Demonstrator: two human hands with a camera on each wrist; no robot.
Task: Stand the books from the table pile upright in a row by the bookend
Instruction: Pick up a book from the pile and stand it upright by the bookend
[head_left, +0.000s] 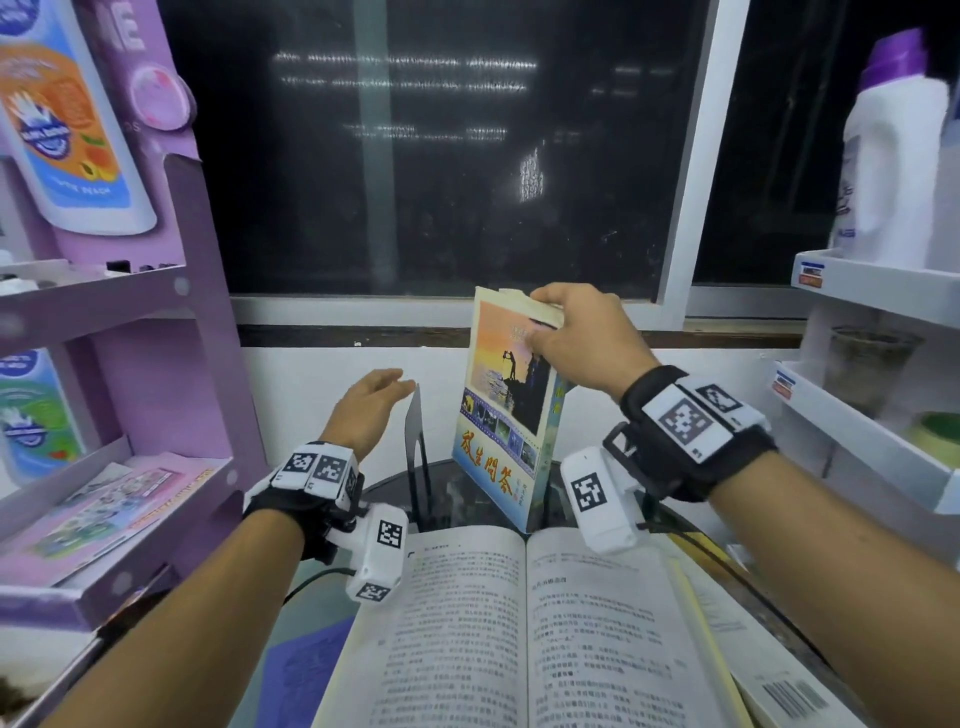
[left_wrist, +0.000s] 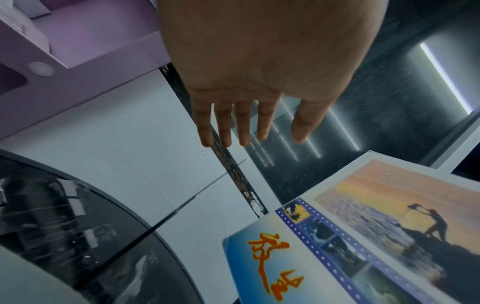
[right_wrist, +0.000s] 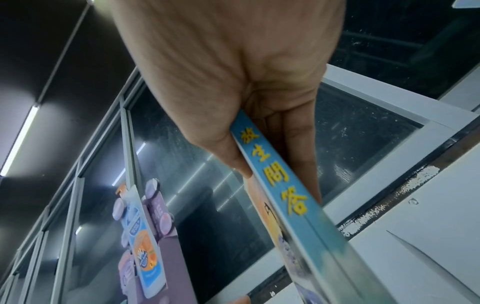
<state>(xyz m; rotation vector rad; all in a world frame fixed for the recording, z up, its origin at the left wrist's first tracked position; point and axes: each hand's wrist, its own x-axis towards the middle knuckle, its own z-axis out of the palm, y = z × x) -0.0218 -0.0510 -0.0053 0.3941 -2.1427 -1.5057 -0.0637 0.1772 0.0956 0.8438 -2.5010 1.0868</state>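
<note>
A sunset-cover book (head_left: 501, 415) stands on its lower edge on the dark glass table (head_left: 387, 486), leaning slightly, just right of the black bookend (head_left: 415, 441). My right hand (head_left: 566, 332) grips its top corner; in the right wrist view the thumb and fingers (right_wrist: 306, 164) pinch the blue spine (right_wrist: 280, 185). My left hand (head_left: 369, 405) is open, its straight fingers (left_wrist: 244, 127) by the bookend's top edge (left_wrist: 166, 216); I cannot tell if they touch it. The cover (left_wrist: 363, 236) is to that hand's right. An open book (head_left: 519, 623) lies flat in front on top of the pile.
A purple display shelf (head_left: 104, 312) stands close on the left and a white shelf (head_left: 857, 415) with a detergent bottle (head_left: 893, 156) on the right. A dark window and white wall are behind the table. A book with a barcode (head_left: 779, 686) lies under the open one.
</note>
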